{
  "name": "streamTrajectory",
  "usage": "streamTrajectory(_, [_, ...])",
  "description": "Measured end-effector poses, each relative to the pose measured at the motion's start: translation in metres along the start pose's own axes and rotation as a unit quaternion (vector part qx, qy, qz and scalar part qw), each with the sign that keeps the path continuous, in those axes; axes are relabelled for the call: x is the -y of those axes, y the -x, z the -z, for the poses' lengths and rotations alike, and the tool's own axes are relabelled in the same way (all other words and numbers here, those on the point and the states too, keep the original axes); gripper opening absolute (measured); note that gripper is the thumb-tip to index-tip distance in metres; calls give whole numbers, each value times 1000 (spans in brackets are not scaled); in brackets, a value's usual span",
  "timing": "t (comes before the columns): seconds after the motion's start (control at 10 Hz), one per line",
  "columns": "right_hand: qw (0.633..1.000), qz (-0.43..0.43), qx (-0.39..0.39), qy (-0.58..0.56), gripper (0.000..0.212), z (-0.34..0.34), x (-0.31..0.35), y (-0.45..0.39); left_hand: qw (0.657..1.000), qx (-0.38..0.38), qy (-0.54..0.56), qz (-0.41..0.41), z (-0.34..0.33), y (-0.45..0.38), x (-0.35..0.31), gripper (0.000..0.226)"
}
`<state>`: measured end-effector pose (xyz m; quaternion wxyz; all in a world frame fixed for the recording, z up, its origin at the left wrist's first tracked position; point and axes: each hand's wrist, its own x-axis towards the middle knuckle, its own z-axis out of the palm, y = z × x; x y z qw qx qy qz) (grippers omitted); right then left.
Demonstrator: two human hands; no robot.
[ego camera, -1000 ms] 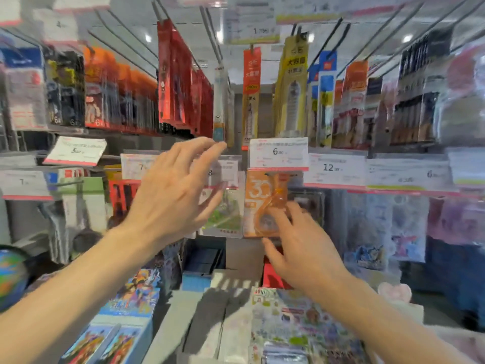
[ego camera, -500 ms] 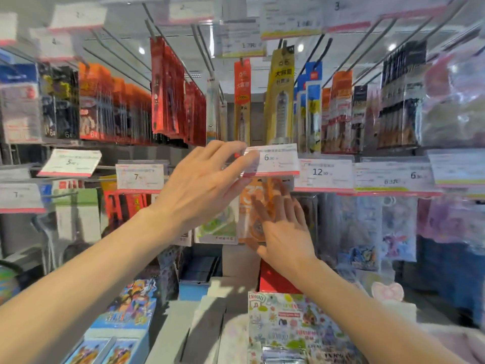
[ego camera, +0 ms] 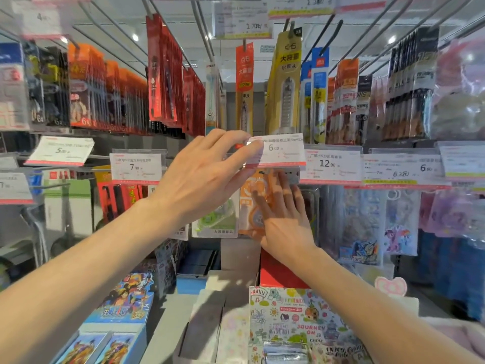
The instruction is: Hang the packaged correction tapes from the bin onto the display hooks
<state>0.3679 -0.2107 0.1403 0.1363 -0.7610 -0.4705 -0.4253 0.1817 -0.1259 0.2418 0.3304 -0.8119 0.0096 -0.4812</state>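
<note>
The left hand (ego camera: 202, 177) is reaching up and across from the left, its fingers (ego camera: 236, 164) pinching the near left edge of the 6.00 price tag (ego camera: 279, 152) and tilting that flap upward. So these fingers are grasping the tag, not the package; they are sitting above and slightly left of the task's thing.

Just below the lifted tag, the orange correction tape package (ego camera: 253, 198) is hanging upright, its long axis running top to bottom, its upper end tucked up under the tag where the display hook must be; the hook tip itself is hidden behind the tag and the hands, so whether the hang hole is already threaded cannot be told. A green-printed package (ego camera: 217, 219) is hanging just beside it on the left, partly behind the left wrist.

The right hand (ego camera: 286, 227) is coming up from below, its fingers (ego camera: 284, 185) lying nearly straight and flat against the front of the orange package, pressing it toward the back of the rack; no curl round it is showing. This hand is touching the package, while the left is only clearing the way.

The coming move seems to turn on that vertical stack: tag on top, hook behind it, package top directly beneath. The right fingers are probably needing to push the package straight back along the hook, away from the person, while the tag is being held clear.

The bin named in the task is not identifiable among the boxes below.
</note>
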Motion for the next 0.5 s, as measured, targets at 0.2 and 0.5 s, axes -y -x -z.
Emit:
streamTrajectory(0.2, [1000, 3, 22, 6, 99, 6, 1, 1, 1000, -6, 5, 5, 1, 0, -1, 40])
streamTrajectory(0.5, [998, -13, 10, -60, 85, 30, 6, 27, 992, -30, 71, 96, 3, 26, -18, 52])
